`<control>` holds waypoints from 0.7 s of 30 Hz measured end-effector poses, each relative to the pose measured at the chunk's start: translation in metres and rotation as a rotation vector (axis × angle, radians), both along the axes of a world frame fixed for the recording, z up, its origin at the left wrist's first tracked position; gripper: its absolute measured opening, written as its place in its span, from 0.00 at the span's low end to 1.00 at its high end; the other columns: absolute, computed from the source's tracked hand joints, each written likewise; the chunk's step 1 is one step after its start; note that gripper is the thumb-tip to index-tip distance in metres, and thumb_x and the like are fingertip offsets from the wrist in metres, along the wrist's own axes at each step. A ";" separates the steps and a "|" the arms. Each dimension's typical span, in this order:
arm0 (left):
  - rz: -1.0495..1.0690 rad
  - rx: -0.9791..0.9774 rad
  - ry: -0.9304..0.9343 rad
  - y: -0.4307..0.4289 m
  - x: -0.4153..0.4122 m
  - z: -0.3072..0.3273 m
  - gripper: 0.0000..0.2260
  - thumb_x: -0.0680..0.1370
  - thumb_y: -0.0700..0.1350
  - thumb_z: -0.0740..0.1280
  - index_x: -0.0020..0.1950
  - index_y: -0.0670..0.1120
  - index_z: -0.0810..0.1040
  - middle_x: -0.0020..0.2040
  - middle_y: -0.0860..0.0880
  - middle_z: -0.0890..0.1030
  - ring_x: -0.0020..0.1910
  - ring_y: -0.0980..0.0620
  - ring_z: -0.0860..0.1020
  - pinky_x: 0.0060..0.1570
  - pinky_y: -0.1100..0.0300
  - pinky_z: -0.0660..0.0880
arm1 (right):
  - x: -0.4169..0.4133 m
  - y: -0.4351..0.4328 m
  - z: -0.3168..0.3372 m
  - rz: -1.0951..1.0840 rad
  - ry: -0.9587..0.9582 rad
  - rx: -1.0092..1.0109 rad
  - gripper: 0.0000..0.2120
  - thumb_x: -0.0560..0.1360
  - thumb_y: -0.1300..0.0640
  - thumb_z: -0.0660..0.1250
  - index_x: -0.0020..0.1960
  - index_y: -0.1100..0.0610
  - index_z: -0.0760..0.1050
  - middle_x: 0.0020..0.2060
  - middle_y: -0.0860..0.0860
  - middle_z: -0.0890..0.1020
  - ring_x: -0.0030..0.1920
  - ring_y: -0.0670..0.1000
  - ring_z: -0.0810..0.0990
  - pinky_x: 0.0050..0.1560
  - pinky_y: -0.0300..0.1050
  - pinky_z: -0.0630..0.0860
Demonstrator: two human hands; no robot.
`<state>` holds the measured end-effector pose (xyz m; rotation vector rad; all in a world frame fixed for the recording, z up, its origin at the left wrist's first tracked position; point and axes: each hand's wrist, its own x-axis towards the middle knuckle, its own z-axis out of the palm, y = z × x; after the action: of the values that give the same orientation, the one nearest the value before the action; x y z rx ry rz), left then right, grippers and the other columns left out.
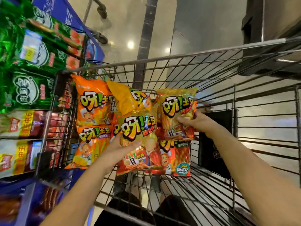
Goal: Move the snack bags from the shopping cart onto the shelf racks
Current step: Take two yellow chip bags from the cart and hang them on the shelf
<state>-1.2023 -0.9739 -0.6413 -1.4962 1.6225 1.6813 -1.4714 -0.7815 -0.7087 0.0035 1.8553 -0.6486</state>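
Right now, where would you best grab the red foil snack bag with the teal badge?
Probably its bare right edge, reaching in from the right side of the wire cart: the red foil snack bag has its top and left edge under two gold bags.

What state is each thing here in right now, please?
Left hand: grips the middle gold bag.
Right hand: grips the right gold bag.
Shopping cart: several bags inside.
Orange bags: resting inside, untouched.
Shelf racks: stocked with green packs.

Glossy beige floor (127, 18) (two lamp glints (130, 44)); dark post (145, 38) centre; dark fixture (252, 22) upper right.
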 end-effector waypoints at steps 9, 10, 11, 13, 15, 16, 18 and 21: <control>-0.030 0.030 -0.032 -0.004 0.001 0.007 0.59 0.59 0.75 0.77 0.83 0.56 0.56 0.81 0.51 0.63 0.79 0.44 0.63 0.76 0.44 0.64 | 0.025 0.000 0.018 -0.221 -0.086 -0.138 0.28 0.64 0.44 0.83 0.59 0.45 0.75 0.54 0.48 0.84 0.56 0.53 0.83 0.62 0.54 0.78; -0.036 0.046 -0.028 -0.004 0.000 0.012 0.58 0.60 0.74 0.77 0.83 0.55 0.58 0.80 0.53 0.65 0.79 0.45 0.64 0.76 0.45 0.64 | 0.029 0.004 0.023 -0.230 -0.074 -0.136 0.31 0.62 0.43 0.84 0.61 0.46 0.76 0.54 0.48 0.85 0.56 0.52 0.83 0.63 0.54 0.78; -0.051 0.070 -0.020 -0.003 -0.002 0.018 0.57 0.60 0.73 0.78 0.83 0.55 0.59 0.78 0.54 0.67 0.78 0.45 0.65 0.76 0.47 0.64 | 0.032 0.009 0.028 -0.240 -0.061 -0.146 0.34 0.60 0.42 0.84 0.62 0.48 0.77 0.53 0.48 0.86 0.56 0.52 0.84 0.64 0.55 0.78; -0.080 0.127 -0.009 0.000 -0.005 0.029 0.62 0.56 0.73 0.79 0.83 0.55 0.58 0.79 0.51 0.67 0.78 0.46 0.66 0.76 0.47 0.62 | 0.038 0.021 0.037 -0.277 -0.071 -0.187 0.37 0.57 0.39 0.85 0.62 0.49 0.79 0.52 0.48 0.87 0.56 0.52 0.85 0.65 0.57 0.78; -0.055 0.178 -0.003 0.004 -0.008 0.041 0.65 0.55 0.73 0.80 0.84 0.54 0.53 0.82 0.49 0.62 0.80 0.44 0.62 0.77 0.44 0.59 | 0.043 0.030 0.055 -0.312 -0.089 -0.225 0.37 0.57 0.39 0.84 0.62 0.50 0.80 0.51 0.49 0.88 0.55 0.53 0.86 0.64 0.58 0.78; -0.030 0.192 0.002 0.005 -0.009 0.046 0.65 0.56 0.71 0.81 0.85 0.53 0.51 0.83 0.47 0.59 0.81 0.44 0.60 0.77 0.43 0.58 | 0.044 0.034 0.064 -0.321 -0.101 -0.247 0.35 0.59 0.40 0.84 0.62 0.50 0.79 0.52 0.50 0.88 0.54 0.53 0.87 0.63 0.58 0.79; -0.016 0.196 0.018 0.006 -0.011 0.062 0.68 0.55 0.71 0.81 0.85 0.50 0.49 0.84 0.46 0.56 0.81 0.43 0.58 0.78 0.43 0.57 | 0.048 0.043 0.082 -0.321 -0.081 -0.268 0.35 0.62 0.40 0.84 0.64 0.49 0.78 0.54 0.50 0.87 0.54 0.53 0.87 0.61 0.57 0.81; -0.061 0.191 0.062 0.007 -0.011 0.086 0.71 0.50 0.72 0.80 0.85 0.49 0.49 0.84 0.46 0.57 0.81 0.43 0.58 0.78 0.44 0.57 | 0.056 0.055 0.110 -0.344 -0.018 -0.290 0.39 0.61 0.40 0.85 0.67 0.50 0.75 0.56 0.52 0.87 0.52 0.53 0.87 0.57 0.56 0.83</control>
<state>-1.2136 -0.9671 -0.5548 -1.3029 1.4751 1.8083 -1.4157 -0.7262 -0.5990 0.1403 1.7421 -1.1484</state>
